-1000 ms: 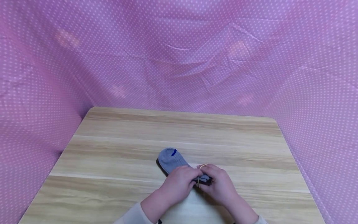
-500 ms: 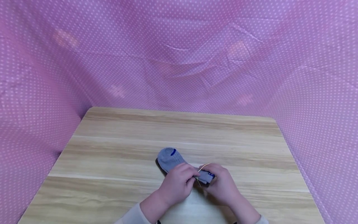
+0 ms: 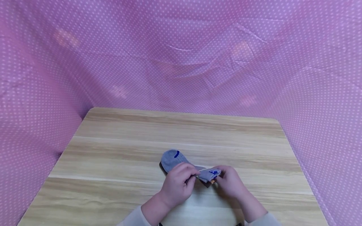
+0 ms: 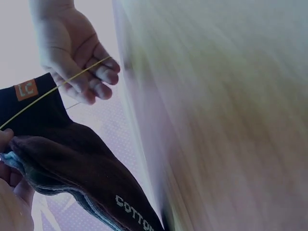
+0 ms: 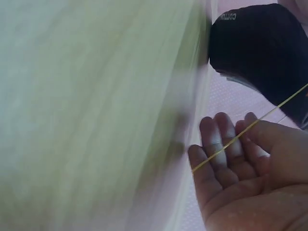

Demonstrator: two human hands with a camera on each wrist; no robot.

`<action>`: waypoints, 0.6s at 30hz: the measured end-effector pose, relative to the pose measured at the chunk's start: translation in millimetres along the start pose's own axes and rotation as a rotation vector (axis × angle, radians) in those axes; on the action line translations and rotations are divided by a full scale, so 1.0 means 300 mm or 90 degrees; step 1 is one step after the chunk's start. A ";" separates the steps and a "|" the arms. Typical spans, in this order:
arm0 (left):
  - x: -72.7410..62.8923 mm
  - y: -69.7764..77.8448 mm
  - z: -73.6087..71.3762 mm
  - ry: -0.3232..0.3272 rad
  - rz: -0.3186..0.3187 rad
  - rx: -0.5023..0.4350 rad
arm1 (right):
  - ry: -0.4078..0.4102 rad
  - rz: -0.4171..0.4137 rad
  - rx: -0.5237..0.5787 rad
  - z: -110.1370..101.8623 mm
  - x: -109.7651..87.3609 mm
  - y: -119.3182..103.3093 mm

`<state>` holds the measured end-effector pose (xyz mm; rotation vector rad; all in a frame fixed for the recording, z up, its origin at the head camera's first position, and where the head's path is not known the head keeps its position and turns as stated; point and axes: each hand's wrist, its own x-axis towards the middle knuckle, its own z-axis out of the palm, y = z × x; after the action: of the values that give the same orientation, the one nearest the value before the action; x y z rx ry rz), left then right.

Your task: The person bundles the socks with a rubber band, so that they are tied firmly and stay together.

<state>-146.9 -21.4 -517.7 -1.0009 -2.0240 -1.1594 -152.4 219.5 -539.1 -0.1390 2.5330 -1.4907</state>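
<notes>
A stack of socks lies slantwise near the front of the table, a grey sock [image 3: 171, 159] with a blue mark on top and a dark brown sock [image 4: 82, 156] lettered "COTTON" underneath. My left hand [image 3: 178, 182] grips the stack around its middle, thumb on the near side. From there a thin yellow rubber band [image 4: 30, 107] stretches past the cuffs to my right hand [image 3: 230, 181]. In the right wrist view, the band runs across the bent fingers [image 5: 225, 144] of that hand, hooked at a fingertip. An orange label [image 4: 26, 89] shows on the dark cuff.
The wood-grain table [image 3: 121, 141] reaches out ahead and to both sides of the hands. Pink cloth [image 3: 181, 62] with white dots hangs behind it and along its left and right edges.
My right hand has drawn a little to the right, away from the left hand, pulling the rubber band longer. More of the grey cuff shows. The left hand keeps its grip.
</notes>
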 end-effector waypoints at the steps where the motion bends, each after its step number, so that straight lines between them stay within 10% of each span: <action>1: 0.001 0.001 0.002 0.002 0.002 0.001 | 0.007 0.014 0.005 -0.001 0.006 0.004; 18: -0.008 0.044 0.021 -0.021 -0.029 0.001 | -0.029 0.114 0.307 0.007 0.020 0.004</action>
<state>-135.4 -12.2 -516.7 -0.9841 -2.0832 -1.1727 -157.8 217.1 -541.8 0.1223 2.0157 -1.9361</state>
